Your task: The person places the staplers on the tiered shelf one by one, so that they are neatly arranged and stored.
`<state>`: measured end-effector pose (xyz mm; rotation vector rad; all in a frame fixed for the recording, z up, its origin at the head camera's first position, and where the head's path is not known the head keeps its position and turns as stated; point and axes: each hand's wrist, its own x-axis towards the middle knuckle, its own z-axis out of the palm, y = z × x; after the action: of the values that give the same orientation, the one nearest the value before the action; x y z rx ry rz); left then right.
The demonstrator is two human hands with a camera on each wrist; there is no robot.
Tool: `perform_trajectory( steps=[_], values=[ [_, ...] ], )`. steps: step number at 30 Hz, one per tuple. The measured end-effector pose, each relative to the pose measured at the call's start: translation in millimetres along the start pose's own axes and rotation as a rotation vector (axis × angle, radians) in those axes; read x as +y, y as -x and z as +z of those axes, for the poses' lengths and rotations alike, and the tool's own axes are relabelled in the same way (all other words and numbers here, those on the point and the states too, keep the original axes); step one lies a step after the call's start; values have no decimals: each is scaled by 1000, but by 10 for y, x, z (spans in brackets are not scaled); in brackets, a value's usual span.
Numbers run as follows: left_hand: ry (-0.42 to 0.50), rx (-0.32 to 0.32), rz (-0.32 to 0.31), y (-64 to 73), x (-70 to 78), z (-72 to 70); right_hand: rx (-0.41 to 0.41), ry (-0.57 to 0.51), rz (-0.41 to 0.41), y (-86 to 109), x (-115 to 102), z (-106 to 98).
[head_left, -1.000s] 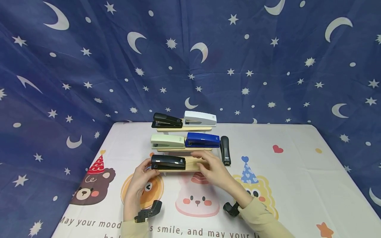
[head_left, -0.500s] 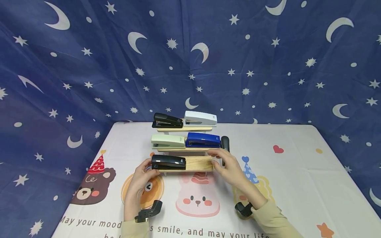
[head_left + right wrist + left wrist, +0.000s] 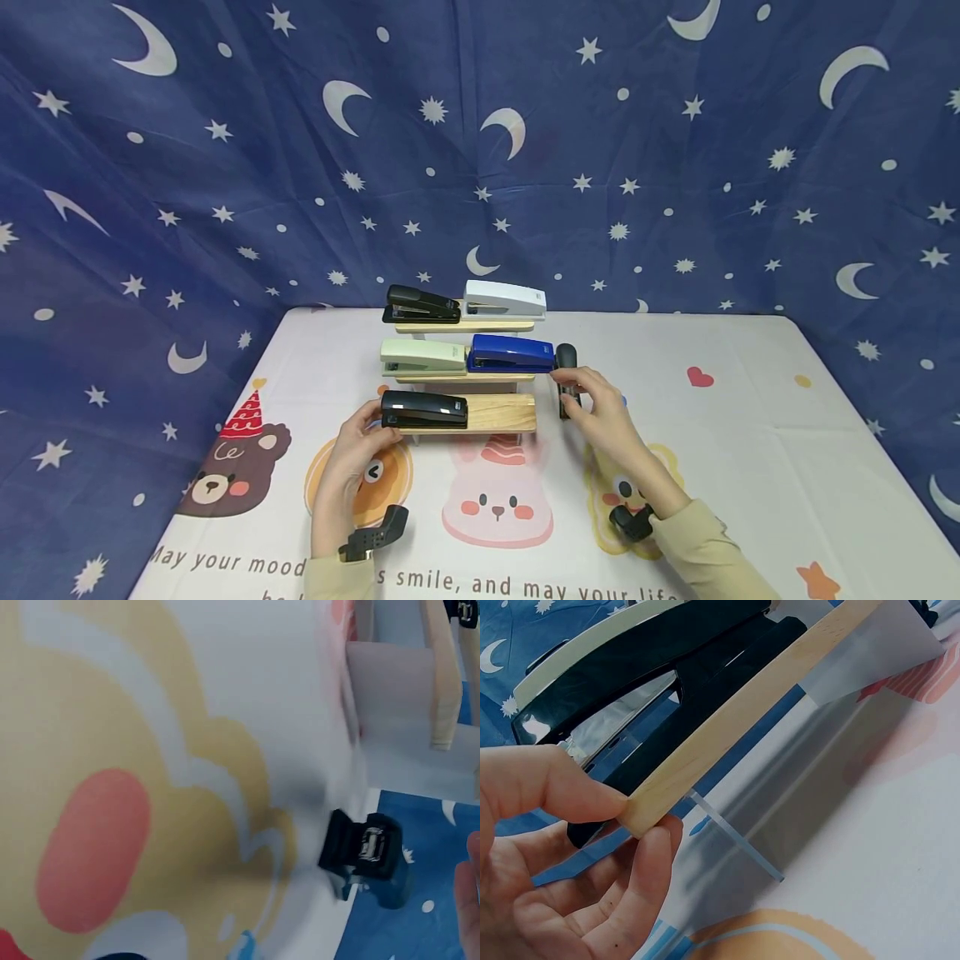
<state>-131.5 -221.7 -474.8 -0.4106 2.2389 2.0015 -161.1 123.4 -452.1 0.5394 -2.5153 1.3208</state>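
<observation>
My left hand (image 3: 358, 446) pinches the left end of the lowest wooden board (image 3: 502, 412) of a three-tier display rack. In the left wrist view the thumb is on the board's edge (image 3: 735, 742) and the fingers curl beneath it. A black stapler (image 3: 424, 408) lies on that board's left half, right by the hand. My right hand (image 3: 600, 412) hovers over a second black stapler (image 3: 567, 357) standing on the cloth right of the rack, partly hiding it. In the right wrist view a gap shows between that stapler (image 3: 367, 851) and the fingers (image 3: 469, 900).
On the middle tier are a pale green stapler (image 3: 423, 356) and a blue stapler (image 3: 512, 353). The top tier bears a black stapler (image 3: 422, 303) and a white stapler (image 3: 504, 298). A printed white cloth (image 3: 750, 433) covers the table, with a starry blue curtain (image 3: 570, 125) behind.
My right hand has moved right, from over the lowest board's bare right half to the black stapler beside the rack. The left hand has stayed at the board's end.
</observation>
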Motion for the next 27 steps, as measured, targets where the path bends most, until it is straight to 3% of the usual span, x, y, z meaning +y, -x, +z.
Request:
perform_trajectory(
  steps=[15,27],
  values=[
    [-4,-2,10,7,0,-3,75,39,100,-26,207,22],
    [-14,0,5,14,-9,-11,31,7,332,-113,302,105]
  ],
)
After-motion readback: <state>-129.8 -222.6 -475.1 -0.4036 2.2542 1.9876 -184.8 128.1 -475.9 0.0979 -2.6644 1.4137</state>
